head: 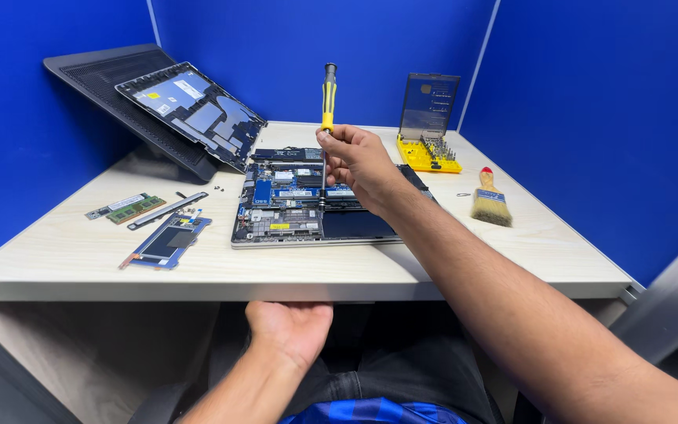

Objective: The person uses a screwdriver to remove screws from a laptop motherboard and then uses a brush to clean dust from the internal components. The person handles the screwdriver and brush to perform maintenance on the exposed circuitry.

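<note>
Screwdriver [327,102] upright in my right hand [359,161], fingers closed round shaft, tip down on opened laptop [308,206]; left hand [290,326] nearer me, under table edge [198,271], grasp hidden, cannot tell

Deep blue partition walls [574,86] close in the workspace on 3 sides, joined by thin pale seams at the corners. A pale wood-grain tabletop [80,243] fills the booth, its front edge light grey. Even, soft light falls across everything, with faint shadows.
</note>
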